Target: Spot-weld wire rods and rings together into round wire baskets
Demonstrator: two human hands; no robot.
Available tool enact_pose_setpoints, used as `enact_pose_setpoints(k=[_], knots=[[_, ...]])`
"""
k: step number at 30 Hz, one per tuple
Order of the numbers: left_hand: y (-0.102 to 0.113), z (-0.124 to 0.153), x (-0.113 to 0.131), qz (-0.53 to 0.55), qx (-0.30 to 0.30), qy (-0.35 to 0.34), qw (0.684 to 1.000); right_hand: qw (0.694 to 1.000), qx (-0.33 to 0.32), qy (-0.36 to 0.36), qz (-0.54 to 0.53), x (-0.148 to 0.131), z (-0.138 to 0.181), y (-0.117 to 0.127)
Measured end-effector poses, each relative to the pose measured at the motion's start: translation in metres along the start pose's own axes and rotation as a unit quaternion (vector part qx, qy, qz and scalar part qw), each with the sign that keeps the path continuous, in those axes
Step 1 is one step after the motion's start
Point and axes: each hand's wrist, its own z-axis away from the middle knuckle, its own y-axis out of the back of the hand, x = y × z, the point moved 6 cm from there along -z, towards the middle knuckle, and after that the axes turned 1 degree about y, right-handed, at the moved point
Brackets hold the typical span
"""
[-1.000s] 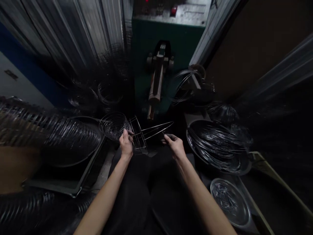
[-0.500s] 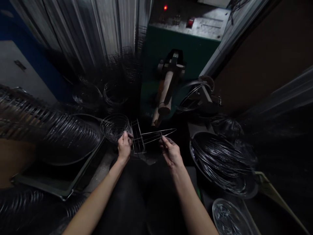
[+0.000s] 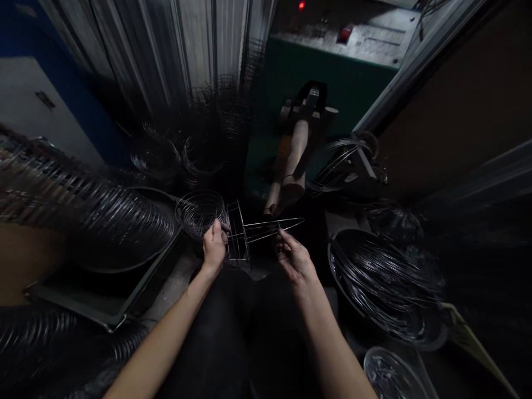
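Between my hands is a small wire frame (image 3: 243,227), with crossing bars at its left end and long wires running right to a narrow point. My left hand (image 3: 215,245) is closed around the frame's left end, its thumb on top. On the right, the thumb and fingers of my right hand (image 3: 295,257) are pinched at the lower long wire; whether a small piece is also between them is too dark to tell. Just beyond the frame, the thick metal arms (image 3: 296,149) of a green machine (image 3: 260,133), apparently a spot welder, point toward me.
Left of my hands lie wire rings (image 3: 201,206) and a long row of stacked wire parts (image 3: 103,199) on a tray (image 3: 78,293). To the right stand a basin of bent wires (image 3: 386,282) and a bowl of small metal pieces (image 3: 393,374). A red light (image 3: 301,5) glows on the machine.
The view has turned slightly left, so the machine and basin appear farther right. Both hands keep hold of the wire frame in nearly the same pose.
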Motion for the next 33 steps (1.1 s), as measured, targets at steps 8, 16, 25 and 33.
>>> enact_pose_setpoints(k=[8,16,25,33], knots=[[0.002,-0.003,-0.006,-0.008,0.007,0.003,1.0,1.0,0.004,0.002,0.009,0.001,-0.007,-0.002],[-0.001,-0.007,-0.004,0.001,0.006,0.029,1.0,1.0,0.015,0.007,-0.003,0.005,-0.013,-0.005],[-0.002,-0.01,-0.004,0.055,-0.009,0.073,0.996,0.999,0.041,-0.009,-0.024,0.003,-0.005,-0.013],[-0.008,-0.013,-0.006,0.127,0.002,0.093,0.987,0.999,0.027,0.034,0.005,-0.004,0.007,0.01]])
